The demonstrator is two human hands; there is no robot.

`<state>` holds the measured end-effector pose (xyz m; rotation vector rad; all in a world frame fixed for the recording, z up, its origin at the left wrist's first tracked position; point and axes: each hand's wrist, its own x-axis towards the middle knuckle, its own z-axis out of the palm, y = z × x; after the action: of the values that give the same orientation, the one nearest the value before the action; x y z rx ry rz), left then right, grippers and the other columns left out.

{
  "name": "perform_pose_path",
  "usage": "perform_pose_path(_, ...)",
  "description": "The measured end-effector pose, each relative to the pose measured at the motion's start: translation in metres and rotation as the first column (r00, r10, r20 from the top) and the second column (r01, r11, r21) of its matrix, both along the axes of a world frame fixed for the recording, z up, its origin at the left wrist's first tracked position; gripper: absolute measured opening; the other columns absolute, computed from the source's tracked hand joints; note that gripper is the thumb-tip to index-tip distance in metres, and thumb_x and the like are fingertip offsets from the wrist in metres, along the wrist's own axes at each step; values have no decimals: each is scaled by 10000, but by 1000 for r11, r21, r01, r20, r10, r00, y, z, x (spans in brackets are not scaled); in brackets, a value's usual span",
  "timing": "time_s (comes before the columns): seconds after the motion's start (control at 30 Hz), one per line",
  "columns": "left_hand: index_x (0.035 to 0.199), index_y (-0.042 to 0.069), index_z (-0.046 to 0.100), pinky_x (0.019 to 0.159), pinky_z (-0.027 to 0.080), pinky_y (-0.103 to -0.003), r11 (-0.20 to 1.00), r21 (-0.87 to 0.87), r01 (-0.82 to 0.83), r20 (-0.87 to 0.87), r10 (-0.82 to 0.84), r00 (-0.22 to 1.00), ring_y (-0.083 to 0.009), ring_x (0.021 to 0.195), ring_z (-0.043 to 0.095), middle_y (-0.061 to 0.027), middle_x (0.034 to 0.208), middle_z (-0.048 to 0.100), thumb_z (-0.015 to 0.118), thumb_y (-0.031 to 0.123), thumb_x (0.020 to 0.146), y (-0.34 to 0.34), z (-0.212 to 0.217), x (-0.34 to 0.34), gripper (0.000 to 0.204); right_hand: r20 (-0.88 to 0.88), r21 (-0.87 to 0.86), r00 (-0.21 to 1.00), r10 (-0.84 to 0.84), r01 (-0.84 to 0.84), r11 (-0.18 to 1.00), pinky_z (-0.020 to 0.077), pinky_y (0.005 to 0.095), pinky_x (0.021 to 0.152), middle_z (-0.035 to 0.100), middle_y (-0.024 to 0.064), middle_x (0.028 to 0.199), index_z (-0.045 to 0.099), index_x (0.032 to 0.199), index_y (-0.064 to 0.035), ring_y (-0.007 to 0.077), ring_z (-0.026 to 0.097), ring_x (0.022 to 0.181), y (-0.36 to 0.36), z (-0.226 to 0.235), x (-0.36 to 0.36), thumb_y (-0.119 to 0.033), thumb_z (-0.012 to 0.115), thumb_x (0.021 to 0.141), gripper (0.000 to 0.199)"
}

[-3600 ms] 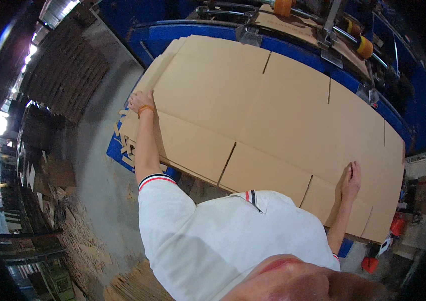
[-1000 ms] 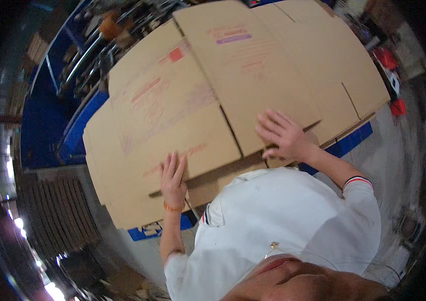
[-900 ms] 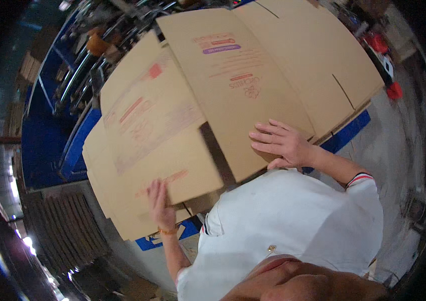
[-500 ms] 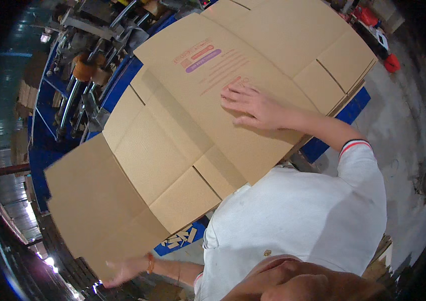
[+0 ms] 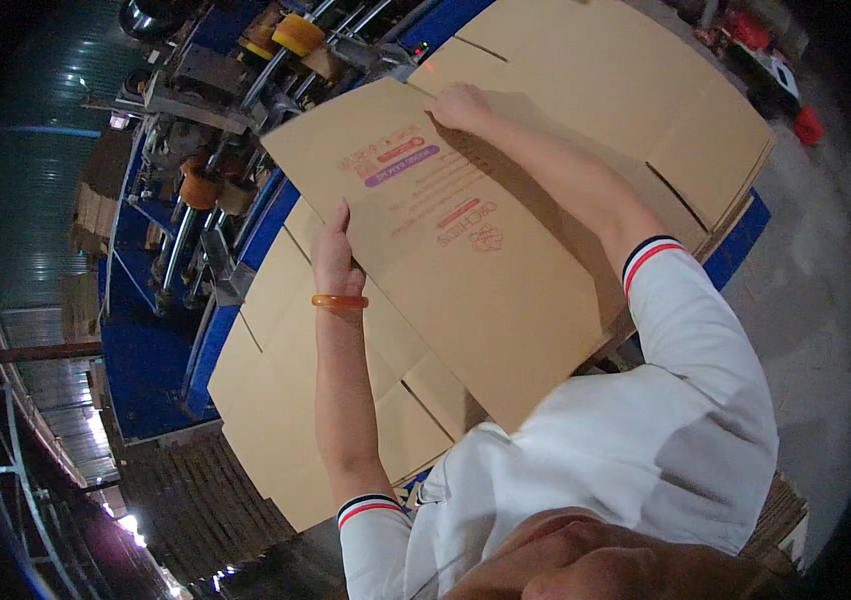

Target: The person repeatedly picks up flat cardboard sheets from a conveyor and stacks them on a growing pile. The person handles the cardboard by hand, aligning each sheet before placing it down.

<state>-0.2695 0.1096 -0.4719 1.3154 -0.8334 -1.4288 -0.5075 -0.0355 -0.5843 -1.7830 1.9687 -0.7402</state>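
A printed cardboard panel (image 5: 485, 310) is raised at an angle over flat, creased cardboard box sheets (image 5: 305, 380), casting a shadow on its right. It bears red and purple print. My left hand (image 5: 338, 258), with an orange bracelet on its wrist, grips the panel's left edge, thumb along the edge and some fingers hidden. At the far right edge of the panel, my right hand (image 5: 460, 107) is closed on the cardboard with curled fingers. Slots and fold lines cross the sheet (image 5: 635, 110) to the right.
Beyond the left side stands a blue-framed machine (image 5: 150, 355) with metal shafts and orange rollers (image 5: 200, 187). Stacks of cardboard (image 5: 200, 490) are at the lower left. Red items (image 5: 807, 125) lie at the upper right by the concrete floor (image 5: 795, 290).
My left hand has come up from the lower left to the printed panel's left edge. My right hand has moved from the panel's middle to its far right edge. The panel is now lifted.
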Motion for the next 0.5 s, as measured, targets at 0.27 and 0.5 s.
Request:
perform_pose_path(0.27, 1064, -71, 584, 819, 454, -275, 941, -261, 215, 287, -137, 948, -176, 925, 610, -114, 1038, 648, 550, 103, 876, -10, 58, -28, 258, 153, -73, 980, 130, -120, 990, 439, 486, 901, 619, 261, 1083, 620, 1090, 44, 421, 582, 1019, -4, -4, 16, -485, 292, 956, 636)
perform_pose_path(0.5, 1174, -52, 560, 891, 460, -318, 998, -59, 10, 320, 9, 948, -205, 1051, 580, -116, 1173, 602, 572, 243, 914, -12, -79, 67, 393, 38, 84, 997, 69, -72, 994, 440, 490, 890, 616, 261, 1091, 649, 1075, -22, 407, 592, 1002, -21, -8, 4, -508, 316, 942, 604)
